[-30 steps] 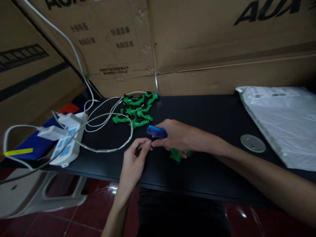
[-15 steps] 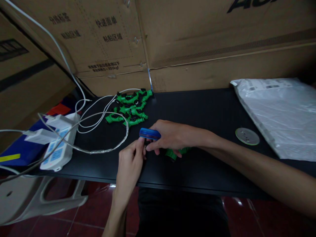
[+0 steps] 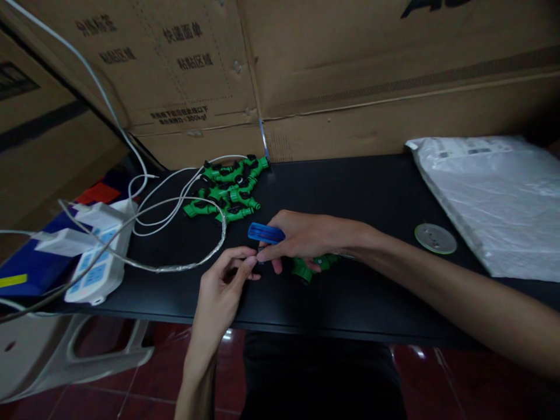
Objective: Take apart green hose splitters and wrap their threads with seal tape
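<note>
My right hand (image 3: 300,233) is closed around a blue bar-shaped object (image 3: 266,233), which sticks out past its fingers to the left. The full shape of this object is hidden by the hand. My left hand (image 3: 227,277) is pinched, with thumb and index fingertip meeting right at the right hand's thumb. What lies in that pinch is too small and too covered to make out. Partly under my right hand and wrist, a green hose splitter (image 3: 301,270) rests on the black table (image 3: 350,198).
Several green hose splitters with black valves (image 3: 227,192) lie heaped at the back, beside a looped cable (image 3: 184,268). A white power strip (image 3: 102,254) stands at the left. To the right are a round disc (image 3: 435,238) and a plastic-wrapped package (image 3: 494,204). Cardboard (image 3: 350,70) walls the back.
My left hand has shifted slightly left and its fingers have drawn back from beneath the blue object. The right hand stays nearly in place, with the blue object tilted a little differently.
</note>
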### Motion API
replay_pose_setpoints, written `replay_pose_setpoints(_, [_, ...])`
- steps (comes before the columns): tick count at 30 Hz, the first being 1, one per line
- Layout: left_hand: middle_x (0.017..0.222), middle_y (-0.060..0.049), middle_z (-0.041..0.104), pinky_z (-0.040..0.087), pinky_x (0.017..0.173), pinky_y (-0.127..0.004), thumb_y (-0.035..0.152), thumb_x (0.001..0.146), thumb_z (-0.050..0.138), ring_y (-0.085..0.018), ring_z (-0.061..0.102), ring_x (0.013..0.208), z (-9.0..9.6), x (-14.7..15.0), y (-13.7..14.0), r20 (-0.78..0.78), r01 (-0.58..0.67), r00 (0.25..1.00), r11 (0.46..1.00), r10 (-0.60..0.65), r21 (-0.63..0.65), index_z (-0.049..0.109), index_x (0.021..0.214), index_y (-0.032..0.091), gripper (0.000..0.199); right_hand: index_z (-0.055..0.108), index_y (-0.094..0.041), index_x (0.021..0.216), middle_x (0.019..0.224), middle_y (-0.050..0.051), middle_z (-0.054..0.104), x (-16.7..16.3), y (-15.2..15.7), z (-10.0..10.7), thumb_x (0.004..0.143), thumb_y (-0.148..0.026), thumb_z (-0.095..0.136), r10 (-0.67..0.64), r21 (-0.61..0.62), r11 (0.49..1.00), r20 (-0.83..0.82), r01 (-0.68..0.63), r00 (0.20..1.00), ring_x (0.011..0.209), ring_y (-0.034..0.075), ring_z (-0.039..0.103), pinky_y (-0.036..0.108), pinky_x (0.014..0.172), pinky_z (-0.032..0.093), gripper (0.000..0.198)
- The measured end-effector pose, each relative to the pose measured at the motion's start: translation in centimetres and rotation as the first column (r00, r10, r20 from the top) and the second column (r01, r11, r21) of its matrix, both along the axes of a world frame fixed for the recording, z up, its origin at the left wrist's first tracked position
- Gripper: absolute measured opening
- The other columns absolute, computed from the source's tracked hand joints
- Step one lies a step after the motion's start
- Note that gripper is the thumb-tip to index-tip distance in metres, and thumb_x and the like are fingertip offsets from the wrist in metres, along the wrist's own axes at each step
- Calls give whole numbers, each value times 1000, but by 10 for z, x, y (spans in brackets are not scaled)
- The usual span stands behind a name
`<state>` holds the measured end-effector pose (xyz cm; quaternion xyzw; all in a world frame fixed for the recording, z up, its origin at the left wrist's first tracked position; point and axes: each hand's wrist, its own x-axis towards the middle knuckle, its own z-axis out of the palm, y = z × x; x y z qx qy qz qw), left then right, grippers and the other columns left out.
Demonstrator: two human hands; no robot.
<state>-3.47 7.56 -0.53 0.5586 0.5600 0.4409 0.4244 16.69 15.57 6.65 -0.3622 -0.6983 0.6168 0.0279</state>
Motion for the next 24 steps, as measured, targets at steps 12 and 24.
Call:
replay_pose_setpoints(12, [62,5,55,43,56,-25,40,105,45,-13,57,56,10,8,-6,-353,31,935,999,-25,11,60,86,21,31,58,-17,97,66,-8,63,-2,-2,-4,91,-28,71,-16,-17,1000,-44,15,999,41,4,50,15,33,41,18])
replay_pose_setpoints(24, [59,6,56,41,50,-22,47,101,56,-11,53,50,6,-1,-13,-415,-109,901,992,125,63,69,89,20,32,62,-13,106,65,-5,65,-1,-3,-2,92,-35,69,-23,21,1000,-24,24,999,40,4,51,15,35,43,27])
